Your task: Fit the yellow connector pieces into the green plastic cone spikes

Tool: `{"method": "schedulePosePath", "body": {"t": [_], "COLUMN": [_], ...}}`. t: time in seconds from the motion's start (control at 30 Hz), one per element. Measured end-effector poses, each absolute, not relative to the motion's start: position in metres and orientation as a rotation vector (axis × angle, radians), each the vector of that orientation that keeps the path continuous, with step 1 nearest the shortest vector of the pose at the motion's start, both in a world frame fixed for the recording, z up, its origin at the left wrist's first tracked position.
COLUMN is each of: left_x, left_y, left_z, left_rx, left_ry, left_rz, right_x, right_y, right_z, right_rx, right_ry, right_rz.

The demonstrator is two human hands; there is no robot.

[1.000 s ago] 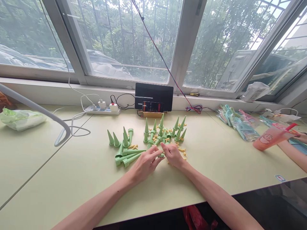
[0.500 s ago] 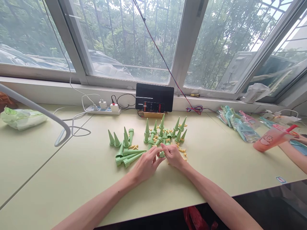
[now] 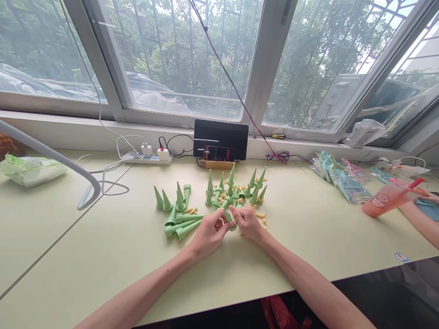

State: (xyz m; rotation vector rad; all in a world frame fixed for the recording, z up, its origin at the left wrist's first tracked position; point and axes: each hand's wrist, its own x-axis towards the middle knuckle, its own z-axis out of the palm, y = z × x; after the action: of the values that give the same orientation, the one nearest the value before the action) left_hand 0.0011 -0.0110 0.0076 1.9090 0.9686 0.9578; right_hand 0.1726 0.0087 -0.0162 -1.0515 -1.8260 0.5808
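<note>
My left hand (image 3: 211, 232) is closed round a green plastic watering spike (image 3: 227, 216), a hollow cone with a wider collar, its point tilted up and to the left. Touching the spike's collar end from the right is my right hand (image 3: 248, 223). Its fingers are curled in, and whatever they pinch is hidden. Just beyond the hands stands a cluster of green spikes (image 3: 209, 186), many with small yellow valves fitted. Left of them, loose spikes (image 3: 185, 229) lie on their sides and others (image 3: 158, 199) stand upright. Small yellow valves (image 3: 261, 215) are scattered by my right hand.
A phone (image 3: 219, 154) leans against a dark tablet (image 3: 221, 137) at the back. A power strip (image 3: 156, 158) with cables lies left of it. On the right are a tilted pink drink cup (image 3: 386, 199), bagged items (image 3: 350, 183) and another person's arm (image 3: 419, 224).
The spike between my hands has turned, so its cone now points up and left. My left hand has shifted slightly and its fingers have re-gripped; my right hand stays nearly in place.
</note>
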Motion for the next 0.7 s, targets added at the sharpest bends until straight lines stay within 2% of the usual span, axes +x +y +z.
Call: {"method": "schedulePosePath", "body": {"t": [0.23,0.7], "left_x": [-0.001,0.0], "left_y": [-0.006,-0.008], "left_z": [0.003,0.008], "left_rx": [1.551,1.525], "left_ry": [0.94,0.883], "left_rz": [0.744,0.783], "right_x": [0.171,0.171], "right_y": [0.005,-0.001], "right_z": [-0.013,-0.003], "right_rx": [-1.036,-0.981], "right_ry": [-1.881,-1.711], "right_rz": [0.571,0.659]}}
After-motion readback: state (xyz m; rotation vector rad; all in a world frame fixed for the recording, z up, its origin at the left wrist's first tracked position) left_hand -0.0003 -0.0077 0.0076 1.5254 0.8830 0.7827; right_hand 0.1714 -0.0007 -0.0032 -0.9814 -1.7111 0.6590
